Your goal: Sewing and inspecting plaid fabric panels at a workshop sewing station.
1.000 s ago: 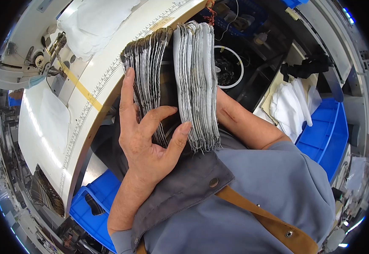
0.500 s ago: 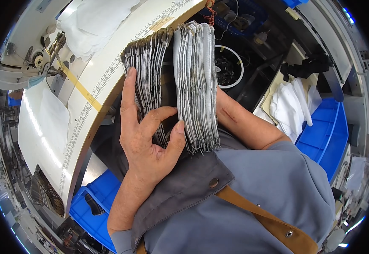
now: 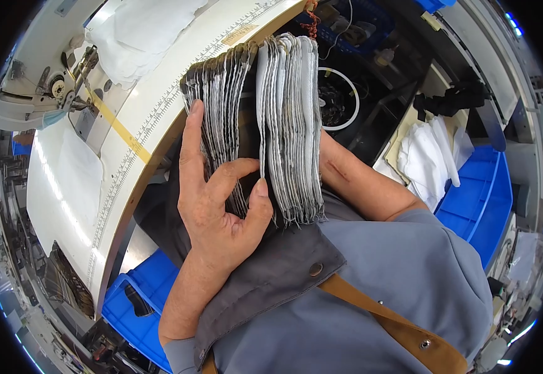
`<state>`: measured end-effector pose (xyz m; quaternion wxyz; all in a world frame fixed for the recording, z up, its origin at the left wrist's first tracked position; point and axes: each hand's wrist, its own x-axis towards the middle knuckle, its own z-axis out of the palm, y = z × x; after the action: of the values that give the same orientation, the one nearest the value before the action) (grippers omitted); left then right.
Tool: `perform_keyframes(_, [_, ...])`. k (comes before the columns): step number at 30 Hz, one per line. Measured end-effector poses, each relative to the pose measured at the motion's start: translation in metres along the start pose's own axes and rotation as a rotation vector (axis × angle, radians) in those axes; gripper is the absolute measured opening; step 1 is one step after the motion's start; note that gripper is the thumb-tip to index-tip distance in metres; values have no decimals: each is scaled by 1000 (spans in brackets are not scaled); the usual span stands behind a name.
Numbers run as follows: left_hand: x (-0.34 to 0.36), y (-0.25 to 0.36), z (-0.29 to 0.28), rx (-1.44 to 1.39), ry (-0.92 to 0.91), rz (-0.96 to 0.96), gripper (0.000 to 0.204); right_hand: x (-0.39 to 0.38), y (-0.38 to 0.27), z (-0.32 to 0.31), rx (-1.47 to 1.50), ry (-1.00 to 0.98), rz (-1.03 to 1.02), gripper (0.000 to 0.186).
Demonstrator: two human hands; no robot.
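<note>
A thick stack of layered fabric pieces, dark with white-grey edges and frayed threads at the bottom, stands over my lap. A gap showing dark cloth splits it into two bundles. My left hand is at the left bundle. One long finger lies stretched along that bundle's outer side, while the bent index finger and thumb pinch at the near edge of a layer beside the gap. From the right, my right forearm reaches behind the stack. The right hand itself is hidden there.
At the left, a white sewing table with a printed ruler edge carries a sewing machine and white cloth. Blue bins stand at the right and lower left. White fabric lies by the right bin.
The stack has shifted very slightly to the right. My left thumb and index finger have moved a little closer together at the layer's edge.
</note>
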<state>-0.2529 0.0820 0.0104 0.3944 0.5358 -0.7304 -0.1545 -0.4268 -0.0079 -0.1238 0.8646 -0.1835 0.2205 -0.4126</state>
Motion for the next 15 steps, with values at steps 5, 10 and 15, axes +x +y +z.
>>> perform_keyframes(5, [1,1,0,-12,5,2,17,-3,-3,7,52,43,16,61])
perform_keyframes(10, [0,1,1,-17,5,-13,18,-12,-13,27,-12,203,56,58])
perform_keyframes(15, [1,2,5,1,78,7,20,-15,-17,41,28,323,93,49])
